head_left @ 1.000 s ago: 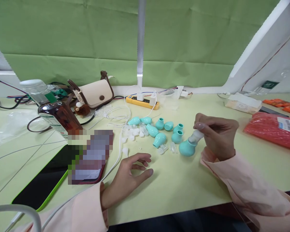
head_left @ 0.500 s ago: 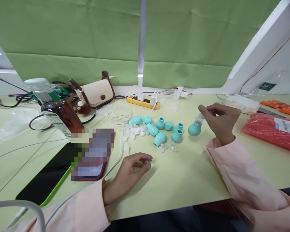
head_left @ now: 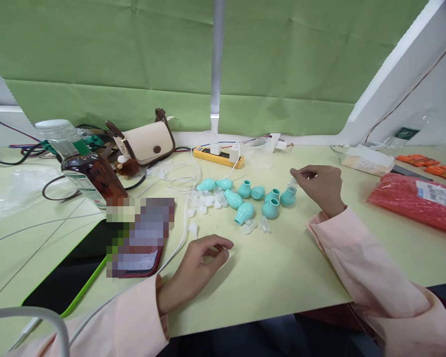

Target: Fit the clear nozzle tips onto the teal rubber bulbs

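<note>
My right hand (head_left: 317,187) pinches a small clear plastic piece (head_left: 293,183) at the neck of a turquoise rubber bulb (head_left: 288,197). The bulb is upright at the right end of a group of similar bulbs; whether it touches the table, I cannot tell. Other turquoise bulbs (head_left: 244,212) lie tipped over or stand with open necks upward. In front of them lie two clear plastic pieces (head_left: 265,225). My left hand (head_left: 204,263) rests on the table nearer to me, fingers curved and apart, holding nothing. A pile of small whitish plastic pieces (head_left: 207,200) lies beyond it.
Two phones lie to the left, one green-edged (head_left: 69,267), one in a dark red case (head_left: 148,270). Behind them are a brown bottle (head_left: 96,176) and a cream handbag (head_left: 148,144). A yellow power strip (head_left: 204,157) sits at the back, a red package (head_left: 405,198) at right.
My right hand has moved left with the clear piece and its bulb, bringing the bulb close beside the others. My left hand has stayed in place.
</note>
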{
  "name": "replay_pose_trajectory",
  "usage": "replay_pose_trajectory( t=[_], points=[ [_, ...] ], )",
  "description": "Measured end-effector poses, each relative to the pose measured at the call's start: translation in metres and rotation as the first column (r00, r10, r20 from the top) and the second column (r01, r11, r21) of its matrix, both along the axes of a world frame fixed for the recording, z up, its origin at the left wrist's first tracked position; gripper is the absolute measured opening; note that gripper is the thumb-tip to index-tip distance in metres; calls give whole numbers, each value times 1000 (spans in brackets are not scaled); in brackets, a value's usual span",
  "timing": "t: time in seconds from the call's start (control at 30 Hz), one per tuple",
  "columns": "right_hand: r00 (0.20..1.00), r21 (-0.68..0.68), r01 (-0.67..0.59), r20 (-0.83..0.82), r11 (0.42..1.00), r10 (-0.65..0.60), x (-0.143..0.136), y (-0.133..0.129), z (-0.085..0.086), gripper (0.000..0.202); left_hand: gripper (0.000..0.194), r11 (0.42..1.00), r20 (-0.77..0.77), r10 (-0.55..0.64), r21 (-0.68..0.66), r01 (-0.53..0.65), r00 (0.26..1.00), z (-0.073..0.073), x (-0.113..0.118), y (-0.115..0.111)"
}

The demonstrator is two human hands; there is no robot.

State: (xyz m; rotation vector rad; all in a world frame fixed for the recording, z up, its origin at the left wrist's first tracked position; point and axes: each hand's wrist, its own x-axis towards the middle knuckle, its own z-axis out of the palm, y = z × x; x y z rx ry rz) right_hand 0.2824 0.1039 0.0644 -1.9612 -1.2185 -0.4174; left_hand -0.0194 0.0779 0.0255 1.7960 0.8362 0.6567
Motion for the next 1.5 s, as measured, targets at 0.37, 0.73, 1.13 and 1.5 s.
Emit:
replay_pose_trajectory(
  t=[0.37,0.73,1.13,1.5],
  points=[
    [1000,-87,-9,-1,996,9,-1,-1,2,20,15,1000,-8,4,24,-3,1000,-3,0,0],
    [965,140,-36,264,989,-2,-13,-7,2,20,30,855,-28,216,489,-175,976,-9,-2,4],
    [375,-450,-622,548,641,748,-78,-38,-12,22,35,715,-423,229,684,143,877,-20,1,14],
    [460,-679,-430,403,596,791,-87,-36,-32,14,19,720,-555,262,657,223,789,-12,5,14]
  ],
)
